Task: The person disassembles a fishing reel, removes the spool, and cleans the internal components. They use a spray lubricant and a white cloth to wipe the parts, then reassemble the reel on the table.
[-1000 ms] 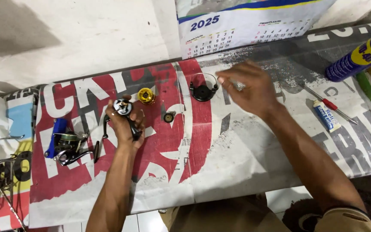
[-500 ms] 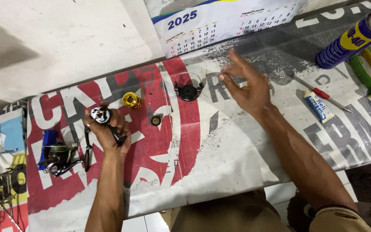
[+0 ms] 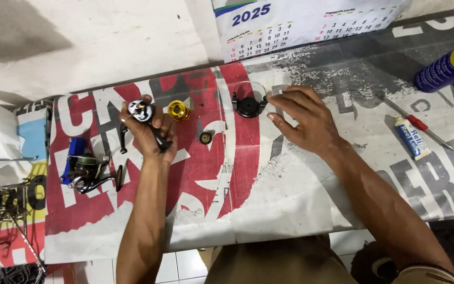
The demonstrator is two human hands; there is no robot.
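A long workbench runs under both hands, covered by a red, white and grey printed banner (image 3: 269, 189); behind the hands stands a pale, stained wall (image 3: 80, 47) with a wall calendar (image 3: 300, 21) hanging down to the bench edge; white floor tiles (image 3: 185, 265) show below the near edge of the bench.

The left hand (image 3: 151, 134) is closed around a black fishing reel body (image 3: 148, 121), its silvery end up past the fingertips and its dark stem running down across the palm; the right hand (image 3: 303, 121) lies spread and holds nothing, fingertips resting on the banner just beside a black rotor part with a wire bail (image 3: 249, 102).

Between the two hands sit a gold spool (image 3: 178, 110), close to the held reel body, and a small dark round knob (image 3: 205, 138) lower down; outward of the left hand lies a second reel with a blue part (image 3: 88, 169), and further out a bundle of metal wires (image 3: 1, 210).

Far outward of the right hand lie a blue and yellow spray can (image 3: 450, 66), a red-handled screwdriver (image 3: 416, 122) and a small white grease tube (image 3: 412, 138); no open container with contents can be made out.
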